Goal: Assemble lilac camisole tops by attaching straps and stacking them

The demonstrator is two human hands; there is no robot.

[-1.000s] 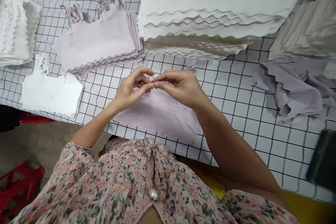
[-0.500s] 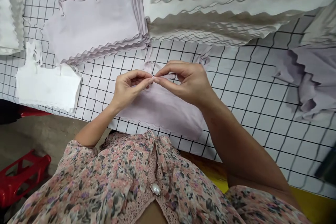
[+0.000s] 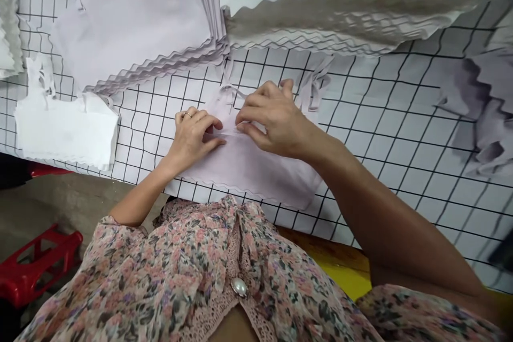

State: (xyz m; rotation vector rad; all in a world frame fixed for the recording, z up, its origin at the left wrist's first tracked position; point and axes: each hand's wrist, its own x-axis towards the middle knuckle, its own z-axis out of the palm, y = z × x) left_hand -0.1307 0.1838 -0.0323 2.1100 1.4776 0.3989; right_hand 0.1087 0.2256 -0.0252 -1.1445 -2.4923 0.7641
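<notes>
The person's left hand (image 3: 191, 136), a ring on one finger, lies low and nearly flat with its fingers slightly curled, pressing on the cloth and gripping nothing. The right hand (image 3: 272, 117) is arched, with its fingers apart and its thumb and forefinger close together at a small crease in the cloth, though whether they pinch it or only press on it cannot be told. Beneath both hands, a single lilac scallop-edged fabric piece (image 3: 248, 176) lies flat on the white grid-lined bench (image 3: 380, 171), with thin lilac fabric straps (image 3: 315, 85) reaching away from the person at its far edge. Just beyond it sits a squared stack of lilac strapped fabric pieces (image 3: 136, 16), and further right a tall pile of off-white scallop-edged fabric pieces (image 3: 340, 5). A lone white strapped fabric piece (image 3: 66, 133) lies to the left, and a crumpled lilac fabric heap (image 3: 481, 107), blurred at the frame edge, lies well to the right. Judging by how things lie, many pieces are already neatly stacked, while the one under the hands and the crumpled heap remain outside the stacks. The person's floral chiffon blouse (image 3: 140, 272) fills the foreground, and a red plastic stool (image 3: 36, 270) stands on the concrete floor (image 3: 60, 203) to the left.
</notes>
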